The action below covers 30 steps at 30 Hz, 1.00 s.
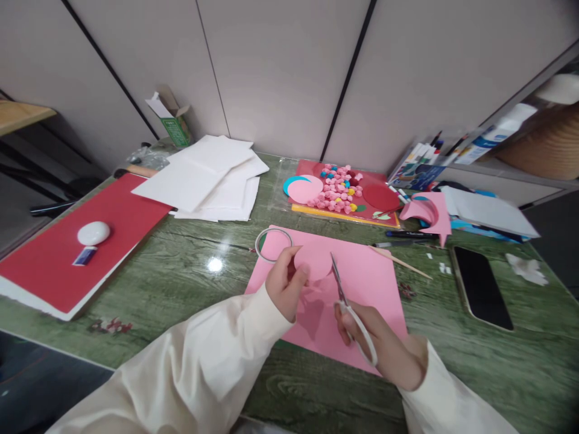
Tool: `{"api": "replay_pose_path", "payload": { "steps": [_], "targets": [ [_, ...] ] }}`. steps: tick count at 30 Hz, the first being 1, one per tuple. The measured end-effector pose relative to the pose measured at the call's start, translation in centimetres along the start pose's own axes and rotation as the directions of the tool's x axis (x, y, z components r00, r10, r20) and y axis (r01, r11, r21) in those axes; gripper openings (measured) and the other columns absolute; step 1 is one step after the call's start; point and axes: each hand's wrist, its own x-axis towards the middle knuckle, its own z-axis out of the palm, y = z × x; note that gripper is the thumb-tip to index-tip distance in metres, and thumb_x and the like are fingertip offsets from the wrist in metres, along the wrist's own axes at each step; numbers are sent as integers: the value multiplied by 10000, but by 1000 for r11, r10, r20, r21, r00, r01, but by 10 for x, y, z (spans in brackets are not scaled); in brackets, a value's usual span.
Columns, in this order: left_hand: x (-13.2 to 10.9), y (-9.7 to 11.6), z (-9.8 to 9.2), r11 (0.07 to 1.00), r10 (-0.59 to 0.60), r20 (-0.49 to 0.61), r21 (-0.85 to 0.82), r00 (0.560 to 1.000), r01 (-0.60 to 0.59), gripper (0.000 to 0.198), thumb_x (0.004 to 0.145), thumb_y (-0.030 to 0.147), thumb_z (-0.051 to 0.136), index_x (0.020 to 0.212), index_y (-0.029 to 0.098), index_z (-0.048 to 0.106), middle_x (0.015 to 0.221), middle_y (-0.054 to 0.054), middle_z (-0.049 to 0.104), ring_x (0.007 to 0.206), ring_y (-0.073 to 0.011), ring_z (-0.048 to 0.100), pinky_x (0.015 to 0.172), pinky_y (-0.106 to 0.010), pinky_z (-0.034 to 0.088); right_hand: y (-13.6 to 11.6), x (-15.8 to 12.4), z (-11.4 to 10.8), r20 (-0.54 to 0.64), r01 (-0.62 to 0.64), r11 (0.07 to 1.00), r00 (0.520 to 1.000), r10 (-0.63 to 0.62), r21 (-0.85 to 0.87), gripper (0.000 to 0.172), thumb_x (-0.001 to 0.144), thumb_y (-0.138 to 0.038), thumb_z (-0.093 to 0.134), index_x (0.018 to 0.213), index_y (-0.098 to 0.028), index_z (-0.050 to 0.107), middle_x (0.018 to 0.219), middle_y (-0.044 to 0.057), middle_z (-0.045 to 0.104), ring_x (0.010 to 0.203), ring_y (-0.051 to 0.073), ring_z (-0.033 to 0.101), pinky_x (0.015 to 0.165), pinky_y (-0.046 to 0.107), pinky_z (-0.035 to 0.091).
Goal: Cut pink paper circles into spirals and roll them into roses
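My left hand [287,280] pinches a round pink paper disc [315,259] at its left edge, thumb on top. In my right hand [377,337] is a pair of scissors [357,322] with white handles. Their blades point up and away, with the tips by the disc's right edge; whether they touch the paper I cannot tell. Beneath both hands lies a pink paper sheet [375,277] on the green table. A roll of tape [257,246] rests across the sheet's upper left corner, close to my left hand.
White sheets [212,172] are piled at the back left, near a red board [108,247] bearing a white oval object [93,233]. Coloured paper discs and pink pompoms [337,190] lie at the back. On the right are a phone [482,286], pens [409,234] and a wooden stick [402,263].
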Motion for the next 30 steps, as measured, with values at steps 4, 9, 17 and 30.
{"api": "replay_pose_path", "payload": {
  "steps": [4,9,17,30],
  "targets": [
    [1,1,1,1000,-7,-29,-4,1000,7,257,808,318,444,1016,168,444,734,12,472,572,-72,452,522,-212,374,0,0,0,-4,-2,1000,1000,2,-5,374,880,-429,302,639,-181,445,586,-18,465,599,122,449,615,255,357],
    [2,1,1,1000,-16,-55,-1,998,16,270,802,326,453,1008,153,444,721,10,464,554,-66,453,505,-206,381,2,-1,0,5,-3,1000,1000,3,1,353,886,-406,309,651,-180,443,600,-22,465,605,116,444,629,248,349],
    [1,-2,4,994,-87,-5,-72,996,87,373,732,314,564,1033,167,402,709,23,501,554,-75,496,503,-202,434,4,3,3,35,47,997,998,-49,64,378,881,-442,285,634,-181,406,593,-17,434,579,116,408,597,254,329],
    [-3,-1,0,994,-107,102,10,989,106,372,757,343,526,1064,178,397,646,30,498,523,-74,486,506,-201,420,1,2,0,4,43,999,999,-43,-27,377,864,-476,299,658,-180,409,605,-24,425,584,115,395,595,257,317]
  ]
}}
